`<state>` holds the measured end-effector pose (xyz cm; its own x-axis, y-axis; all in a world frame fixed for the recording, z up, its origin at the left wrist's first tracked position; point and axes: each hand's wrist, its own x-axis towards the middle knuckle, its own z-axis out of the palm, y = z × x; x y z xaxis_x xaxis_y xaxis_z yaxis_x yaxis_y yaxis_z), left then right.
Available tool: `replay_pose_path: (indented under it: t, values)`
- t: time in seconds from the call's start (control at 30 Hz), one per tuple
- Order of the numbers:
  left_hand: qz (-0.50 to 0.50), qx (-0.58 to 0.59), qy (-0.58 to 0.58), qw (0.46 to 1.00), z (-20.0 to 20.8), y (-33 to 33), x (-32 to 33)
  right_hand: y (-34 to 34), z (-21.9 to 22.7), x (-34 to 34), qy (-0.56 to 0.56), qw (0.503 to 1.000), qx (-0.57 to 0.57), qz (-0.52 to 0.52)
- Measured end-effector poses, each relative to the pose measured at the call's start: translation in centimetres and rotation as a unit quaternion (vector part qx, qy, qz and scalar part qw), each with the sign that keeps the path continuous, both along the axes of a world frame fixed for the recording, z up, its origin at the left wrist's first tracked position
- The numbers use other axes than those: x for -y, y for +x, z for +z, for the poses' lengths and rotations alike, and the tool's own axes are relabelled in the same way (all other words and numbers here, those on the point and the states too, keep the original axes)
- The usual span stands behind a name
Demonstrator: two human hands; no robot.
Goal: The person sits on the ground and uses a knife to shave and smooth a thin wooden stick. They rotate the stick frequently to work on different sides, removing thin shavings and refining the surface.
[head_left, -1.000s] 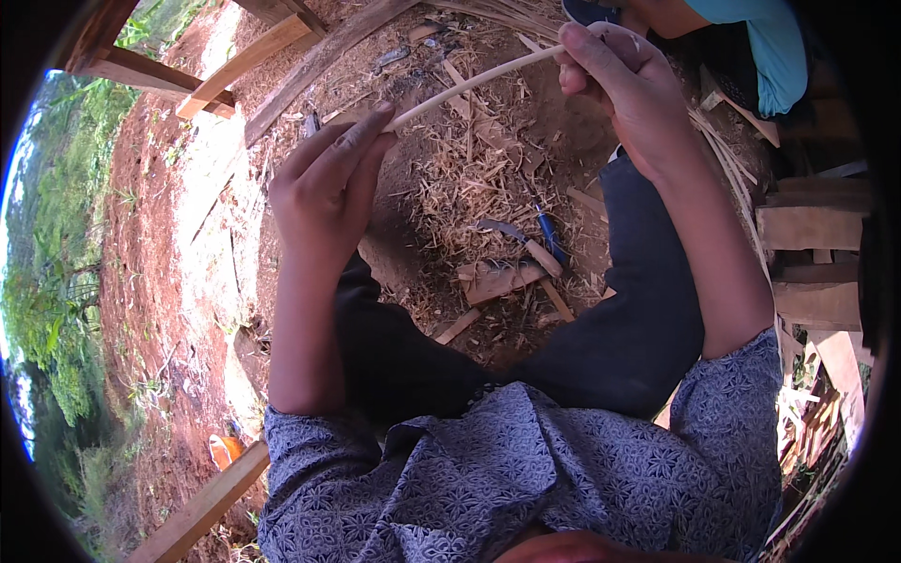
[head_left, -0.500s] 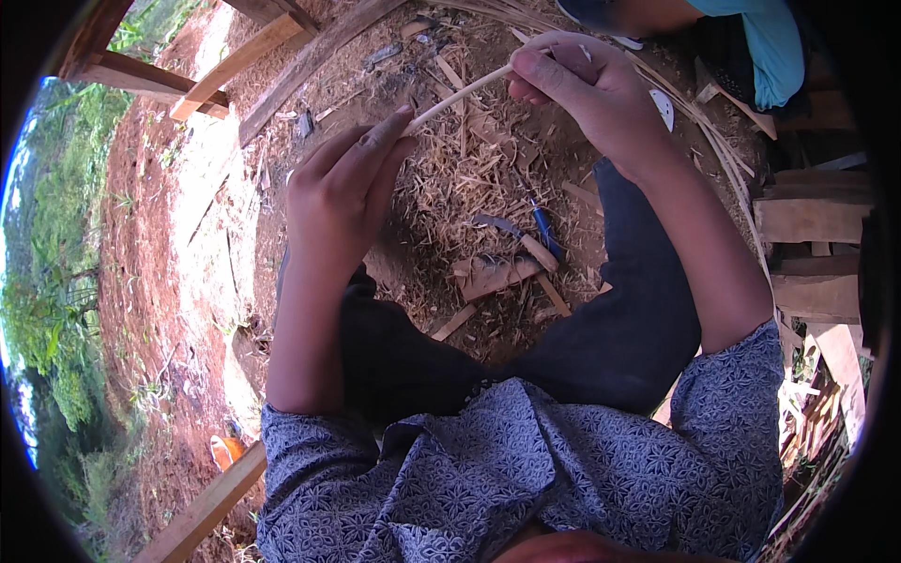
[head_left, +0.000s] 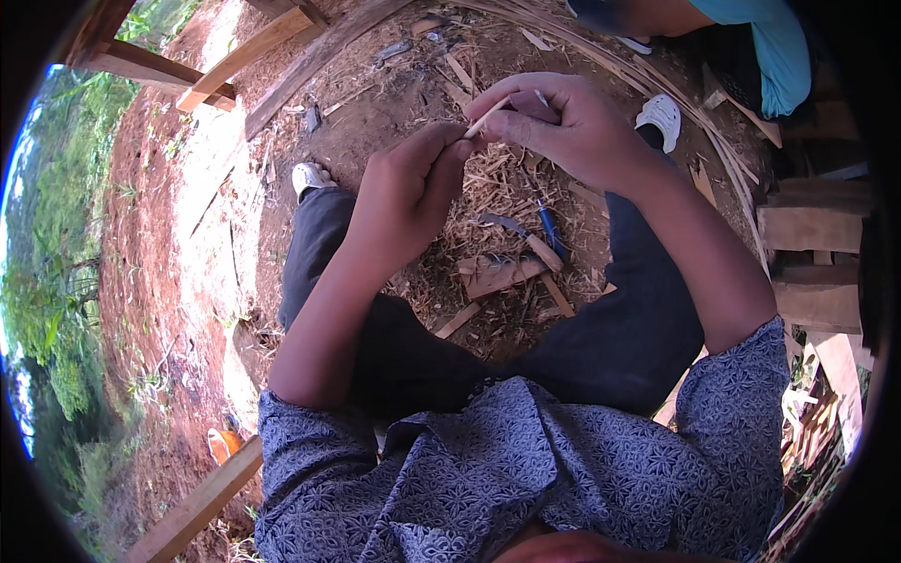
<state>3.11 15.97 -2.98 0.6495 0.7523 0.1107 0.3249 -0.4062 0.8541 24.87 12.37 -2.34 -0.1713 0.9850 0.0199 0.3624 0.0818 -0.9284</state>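
Observation:
My left hand [head_left: 413,183] pinches the lower end of a thin pale wooden stick [head_left: 487,117]. My right hand [head_left: 577,127] is closed around the stick's upper part, together with a small reddish-brown sheet [head_left: 535,105] that looks like sandpaper. Little of the stick shows between the hands, and its far end is hidden by my right fingers. Below them on the ground lie a curved blade with a wooden handle [head_left: 542,251] and a blue-handled tool [head_left: 552,233], beside a wood block [head_left: 502,275].
Wood shavings [head_left: 488,174] cover the ground between my legs. Long thin strips [head_left: 718,150] curve along the right, near stacked boards [head_left: 812,230]. Another person in a turquoise garment [head_left: 784,61] is at the upper right. Wooden beams [head_left: 249,61] stand at upper left.
My hands have come closer together and lower, leaving less of the stick exposed. My left hand moved right. Both white shoes now show more fully.

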Motion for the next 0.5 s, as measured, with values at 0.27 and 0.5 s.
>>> replay_pose_path:
  t: [0.27, 0.5]
  values:
    - [0.066, 0.403, -0.410, 0.815, -1.5, 1.4, -1.5, -1.2, -2.7, -0.5, -0.075, 0.996, 0.038, -0.025]
    - [0.087, 0.403, -0.350, 0.841, -2.7, -0.2, -3.3, -0.5, -2.3, -0.6, -0.118, 0.992, -0.009, 0.041]
